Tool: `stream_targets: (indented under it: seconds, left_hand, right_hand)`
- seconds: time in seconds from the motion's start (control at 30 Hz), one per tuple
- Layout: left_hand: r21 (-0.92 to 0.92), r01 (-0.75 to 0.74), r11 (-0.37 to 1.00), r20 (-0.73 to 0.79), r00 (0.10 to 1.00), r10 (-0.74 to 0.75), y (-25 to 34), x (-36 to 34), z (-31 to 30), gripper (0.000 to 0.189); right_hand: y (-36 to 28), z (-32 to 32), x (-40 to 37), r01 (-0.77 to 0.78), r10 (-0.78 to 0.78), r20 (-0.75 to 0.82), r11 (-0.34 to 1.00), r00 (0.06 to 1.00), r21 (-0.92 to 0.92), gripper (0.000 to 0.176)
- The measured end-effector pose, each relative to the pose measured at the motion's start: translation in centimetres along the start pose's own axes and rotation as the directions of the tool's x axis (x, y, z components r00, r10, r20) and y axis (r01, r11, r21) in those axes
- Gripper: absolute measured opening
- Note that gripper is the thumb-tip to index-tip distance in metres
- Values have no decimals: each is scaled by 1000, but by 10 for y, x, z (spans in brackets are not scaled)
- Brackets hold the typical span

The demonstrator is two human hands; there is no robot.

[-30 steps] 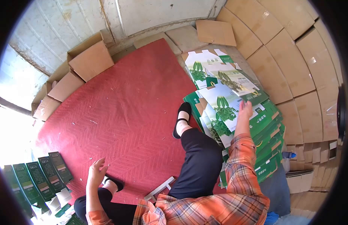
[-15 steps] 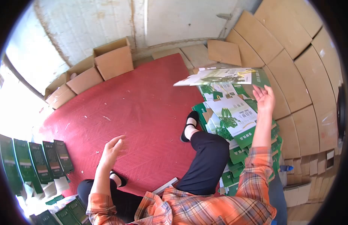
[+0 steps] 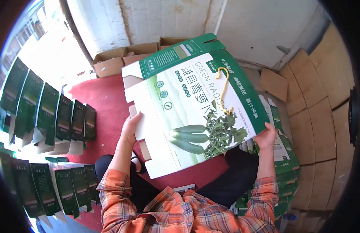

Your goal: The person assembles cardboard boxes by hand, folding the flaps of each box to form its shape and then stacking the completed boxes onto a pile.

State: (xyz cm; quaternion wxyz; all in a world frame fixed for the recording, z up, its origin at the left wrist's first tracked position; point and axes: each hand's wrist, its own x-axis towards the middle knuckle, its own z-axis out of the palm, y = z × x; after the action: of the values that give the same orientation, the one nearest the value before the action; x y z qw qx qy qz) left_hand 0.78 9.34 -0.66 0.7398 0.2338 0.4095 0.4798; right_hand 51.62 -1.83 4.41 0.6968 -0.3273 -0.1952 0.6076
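Observation:
A flat, unfolded green and white carton (image 3: pixel 168 105) with radish pictures and a yellow rope handle (image 3: pixel 225 91) is held up over my lap. My left hand (image 3: pixel 131 127) grips its left edge beside the white flaps. At its lower right green corner, my right hand (image 3: pixel 266 136) is closed on the edge, thumb on top. Under and beside my right forearm lies a pile of similar flat cartons (image 3: pixel 282 151).
Standing green cartons (image 3: pixel 46 108) line the left side, with more green cartons (image 3: pixel 63 190) below them. Open brown boxes (image 3: pixel 110 64) stand along the back wall. Brown cardboard (image 3: pixel 321 124) is stacked at right. Red matting (image 3: pixel 106 116) covers the floor.
The flat carton has come from the pile at right to in front of me. Both hands, empty before, now hold it. The view has turned left.

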Motion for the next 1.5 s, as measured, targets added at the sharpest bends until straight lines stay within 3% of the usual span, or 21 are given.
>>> stream_targets:
  seconds: [0.07,0.13,0.2,0.27,0.33,0.4,0.5,0.53,0.6,0.67,0.73,0.8,0.87,1.0,1.07,1.1,1.27,1.33,1.4,1.47,1.5]
  left_hand:
    - [25,-139,990,-45,989,140,20,-14,-5,37]
    - [26,-203,979,-56,977,204,36,-27,-7,34]
    - [108,-314,943,-32,947,319,47,-41,-7,30]
    - [141,-347,927,-4,936,351,62,-62,3,28]
    - [474,-345,810,87,934,346,71,-76,18,25]
    - [568,-310,763,93,944,315,66,-85,33,21]
    - [884,-268,383,189,954,231,62,-94,57,21]
    - [886,-267,380,191,956,225,61,-93,64,21]
    - [937,-306,170,268,940,211,55,-91,77,26]
    - [923,-372,102,345,914,213,49,-89,89,30]
    - [896,-428,-121,442,888,129,39,-85,91,23]
    - [901,-422,-99,431,898,89,31,-82,96,23]
    - [939,-332,-90,331,943,-23,27,-77,98,25]
    - [964,-261,41,264,959,-99,24,-72,102,28]
    - [971,-213,107,228,961,-156,21,-67,100,30]
    - [973,-206,108,221,963,-154,22,-65,99,30]
    - [989,-21,149,78,917,-390,37,-56,108,32]
    - [984,-11,180,78,926,-369,34,-48,99,32]
    - [989,-53,138,96,941,-325,35,-41,94,32]
    - [989,-54,137,93,950,-297,43,-42,97,31]
    - [991,-87,100,109,965,-240,49,-43,99,31]
  right_hand:
    - [7,-9,12,-119,137,21,917,990,-380,35]
    - [23,-13,22,-371,166,-336,530,927,-762,24]
    - [36,-23,25,-360,65,-357,282,932,-889,23]
    - [44,7,25,-313,76,-305,312,949,-897,21]
    - [55,34,29,-268,74,-259,353,963,-896,20]
    - [67,56,34,-16,28,-6,415,1000,-910,16]
    - [86,102,24,230,-32,240,439,970,-868,12]
    - [93,117,19,314,-59,318,403,946,-860,13]
    - [104,142,9,501,-125,492,367,861,-784,16]
    - [120,151,7,567,-136,565,402,814,-719,28]
    - [136,158,6,588,-177,574,427,799,-687,42]
    - [140,154,9,596,-163,583,377,796,-709,52]
    - [140,146,11,275,192,411,494,891,-825,48]
    - [151,137,12,329,85,392,398,916,-856,43]
    - [150,134,19,476,-61,484,328,873,-816,35]
    - [146,137,16,341,37,394,434,918,-834,30]
    - [133,126,16,217,184,331,461,926,-861,20]
    - [116,127,9,578,119,632,304,765,-757,10]
    - [103,128,-3,589,138,615,187,776,-786,6]
    - [95,118,-7,714,126,713,47,690,-699,7]
    - [92,115,-11,673,136,672,42,728,-738,6]
